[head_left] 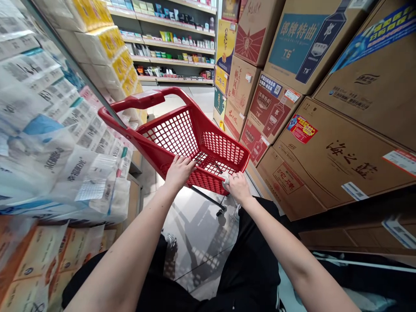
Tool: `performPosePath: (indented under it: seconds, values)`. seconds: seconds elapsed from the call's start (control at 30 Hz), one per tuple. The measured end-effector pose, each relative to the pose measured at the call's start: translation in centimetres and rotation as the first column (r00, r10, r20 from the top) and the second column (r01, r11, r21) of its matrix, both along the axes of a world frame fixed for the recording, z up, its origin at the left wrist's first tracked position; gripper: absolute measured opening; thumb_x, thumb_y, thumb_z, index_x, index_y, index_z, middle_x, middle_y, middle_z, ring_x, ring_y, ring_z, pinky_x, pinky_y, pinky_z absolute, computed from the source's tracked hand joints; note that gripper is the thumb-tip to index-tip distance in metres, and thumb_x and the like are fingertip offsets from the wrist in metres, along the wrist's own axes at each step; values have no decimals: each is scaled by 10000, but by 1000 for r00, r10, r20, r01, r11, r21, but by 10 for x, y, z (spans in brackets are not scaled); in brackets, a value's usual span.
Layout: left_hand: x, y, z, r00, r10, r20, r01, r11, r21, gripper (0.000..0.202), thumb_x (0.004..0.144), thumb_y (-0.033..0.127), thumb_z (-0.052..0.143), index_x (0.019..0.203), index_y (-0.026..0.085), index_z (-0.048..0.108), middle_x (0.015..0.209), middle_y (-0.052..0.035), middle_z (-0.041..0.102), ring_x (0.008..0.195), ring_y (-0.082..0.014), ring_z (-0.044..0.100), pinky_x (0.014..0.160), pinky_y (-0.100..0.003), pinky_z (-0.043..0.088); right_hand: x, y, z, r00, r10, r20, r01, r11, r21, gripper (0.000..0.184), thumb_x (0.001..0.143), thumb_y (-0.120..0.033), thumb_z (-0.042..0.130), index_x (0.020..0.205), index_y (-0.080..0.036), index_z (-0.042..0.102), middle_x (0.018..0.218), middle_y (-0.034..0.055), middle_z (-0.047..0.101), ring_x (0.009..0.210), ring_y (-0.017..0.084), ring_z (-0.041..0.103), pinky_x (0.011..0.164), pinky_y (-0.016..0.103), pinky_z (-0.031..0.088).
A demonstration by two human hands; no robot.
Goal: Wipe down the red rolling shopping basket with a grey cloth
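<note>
A: Please, where is the red cart [147, 151]?

B: It stands on the pale floor [191, 216], between wrapped packs [58, 158] on the left and stacked cardboard boxes [312, 156] on the right.

A: And how is the left hand [178, 171] placed?

B: It rests upon the near rim of the cart. Its fingers [184, 161] lie close to one another and reach over the edge, but whether they grip it, I cannot tell.

A: Does the right hand [239, 187] hold something?

B: Yes, its fingers are clamped on a crumpled white cloth [225, 178], which is at the same rim, near the corner.

A: What is seen around?

B: One wheel [222, 211] shows below the cart. Farther away there are shelves [178, 43] with many small goods [166, 35].
</note>
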State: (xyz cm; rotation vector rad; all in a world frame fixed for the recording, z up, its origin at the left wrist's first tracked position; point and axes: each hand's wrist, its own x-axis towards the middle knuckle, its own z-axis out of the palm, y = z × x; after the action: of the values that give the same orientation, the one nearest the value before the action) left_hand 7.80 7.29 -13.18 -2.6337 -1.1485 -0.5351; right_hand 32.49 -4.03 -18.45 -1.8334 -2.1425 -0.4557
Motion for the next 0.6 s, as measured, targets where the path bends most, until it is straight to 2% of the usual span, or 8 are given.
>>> performPosePath:
  seconds: [0.13,0.23,0.33,0.47,0.53,0.6]
  values:
    - [5,-4,3,1000,10,-25,-10,1000,25,230,910,324,411,937,230,618,901,-67,615,987,-229,533,1052,-479,305,-23,7,-4,991,-119,-57,124,989,85,232,918,-277,460,999,-102,590,876,140,589,847,242,500,821,417,423]
    - [5,-10,4,999,26,-27,-25,999,24,237,914,331,404,935,223,614,909,-74,618,999,-234,530,1056,-480,300,-34,14,-1,989,-130,-73,136,987,83,230,931,-271,436,1014,-117,585,886,127,587,830,230,502,757,375,427]
    - [4,-18,1,999,34,-7,-33,999,8,249,916,335,400,981,220,611,967,-85,629,1053,-242,520,1080,-489,271,-38,14,0,991,-110,-83,114,992,49,267,947,-303,416,1078,-128,569,929,128,588,860,230,508,758,360,421]
    - [-9,-23,0,1000,-26,-6,26,999,-25,319,918,343,407,1183,241,552,1183,-83,607,1201,-235,471,1111,-460,241,-26,4,0,999,-26,-33,26,1000,14,349,952,-381,416,1163,-128,534,947,121,586,876,222,520,778,350,409]
    - [-23,-19,2,997,-70,-32,69,997,-45,377,922,333,400,1279,252,492,1280,-75,566,1259,-221,440,1112,-425,250,-14,-2,0,1000,24,13,-24,1000,-12,356,942,-391,448,1172,-131,527,948,110,588,881,218,526,790,344,402]
    - [-39,-13,5,998,-58,-32,57,997,-44,414,923,325,396,1324,242,457,1315,-80,547,1287,-219,422,1112,-419,252,-1,-7,1,997,60,50,-59,998,-29,355,925,-390,493,1168,-133,527,959,105,591,895,216,528,804,338,395]
